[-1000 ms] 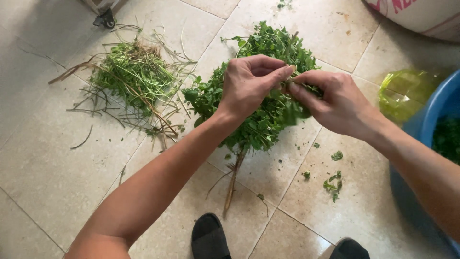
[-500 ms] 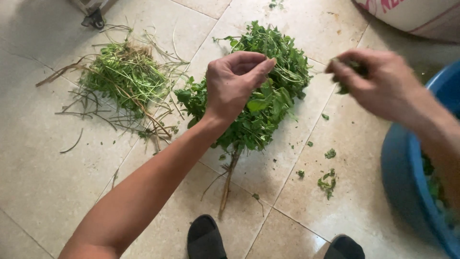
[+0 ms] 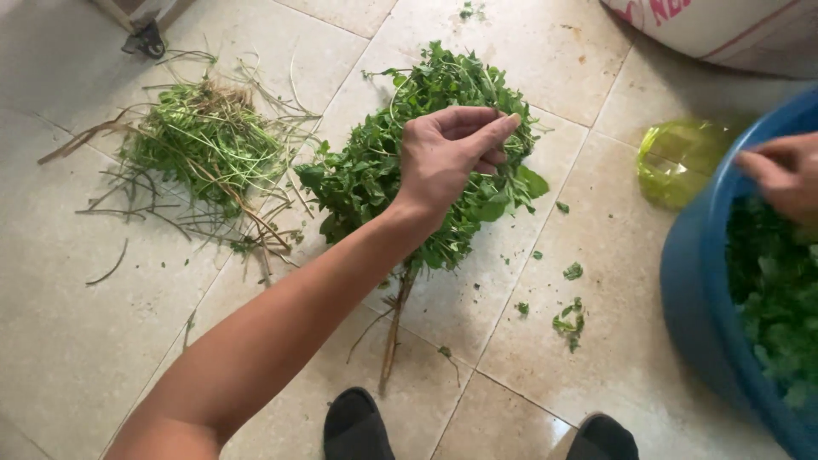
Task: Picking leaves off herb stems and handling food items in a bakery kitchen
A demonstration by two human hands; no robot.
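Nearest the camera, at the bottom edge, sit the toes of two dark slippers [image 3: 356, 424] on the pale tiled floor [image 3: 77, 341]; from the lower left the bare left forearm runs up to the left hand [image 3: 447, 158], which is held above a leafy green bunch of herbs [image 3: 375, 179], its fingers curled and the thumb laid along the forefinger in a loose pinch; whether a leaf or stalk sits in that pinch cannot be told; the bunch lies on the tiles under and around the hand, its long brownish stem [image 3: 394, 328] pointing down toward the slippers; a few loose leaf scraps [image 3: 569, 322] are scattered on the tiles just to its right; at the right edge a blue tub [image 3: 694, 290] holds picked greens [image 3: 771, 298], and the right hand [image 3: 788, 175] is over its rim, blurred, fingers bent, grip not clear; beside the tub lies a crumpled yellow-green plastic bag [image 3: 673, 162]; farther left a heap of stripped stalks and roots [image 3: 200, 149] is spread well apart from the bunch; at the far top right is a white sack [image 3: 724, 30].
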